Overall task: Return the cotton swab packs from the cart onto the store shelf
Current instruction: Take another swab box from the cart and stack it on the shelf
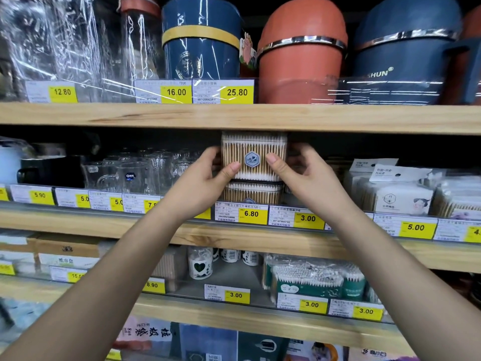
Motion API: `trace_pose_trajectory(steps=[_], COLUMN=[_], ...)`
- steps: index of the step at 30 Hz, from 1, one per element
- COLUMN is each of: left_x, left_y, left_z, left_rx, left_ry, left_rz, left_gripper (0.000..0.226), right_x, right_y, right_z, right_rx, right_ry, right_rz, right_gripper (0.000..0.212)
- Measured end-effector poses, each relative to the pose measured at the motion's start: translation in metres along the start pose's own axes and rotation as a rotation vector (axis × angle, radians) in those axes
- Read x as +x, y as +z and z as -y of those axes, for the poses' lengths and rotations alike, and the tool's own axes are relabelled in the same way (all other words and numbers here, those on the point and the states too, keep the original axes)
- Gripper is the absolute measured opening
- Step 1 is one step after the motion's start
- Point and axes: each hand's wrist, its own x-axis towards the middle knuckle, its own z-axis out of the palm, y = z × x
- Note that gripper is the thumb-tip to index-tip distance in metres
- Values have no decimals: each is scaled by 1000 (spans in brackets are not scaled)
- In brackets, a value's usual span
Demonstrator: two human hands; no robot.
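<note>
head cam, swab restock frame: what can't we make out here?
- Cart: not in the head view at all.
- Top swab box: sides covered by left hand and right hand; its top edge meets the upper shelf board, clearance unclear.
- Lower swab box: base hidden behind the 6.80 price tag.
- Small print on tags: too small to read.
</note>
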Motion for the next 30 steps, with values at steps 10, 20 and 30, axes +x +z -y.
trace_pose_trajectory(steps=[10, 20, 30], left_x=[1, -15, -50], left_y=[1, -3, -10], left_z=[4, -9, -36], left_rx=[-18, -90, -104], left_ry=[-16, 41, 221], left_rz=[8, -55, -139], left_gripper=[46, 53, 66], right_x=[2, -10, -62], right_y=[-1, -12, -51], right_z=[-2, 4, 25], right_rx=[23, 119, 167], right_ry=[7, -12, -24], right_rz=[19, -10, -74], right_gripper=[82, 90, 65])
